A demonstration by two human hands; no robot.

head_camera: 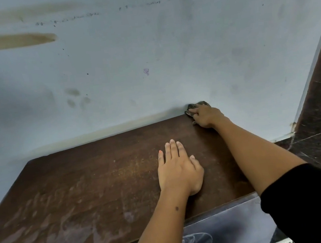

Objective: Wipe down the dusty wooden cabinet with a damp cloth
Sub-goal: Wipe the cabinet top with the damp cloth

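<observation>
The right hand (pixel 206 116) clutches the dark cloth (pixel 196 107) at the cabinet top's (pixel 102 180) far right corner by the wall; the left hand (pixel 177 169) rests flat mid-top. Pale dust streaks cover the near left, so most wiping seems left.
</observation>
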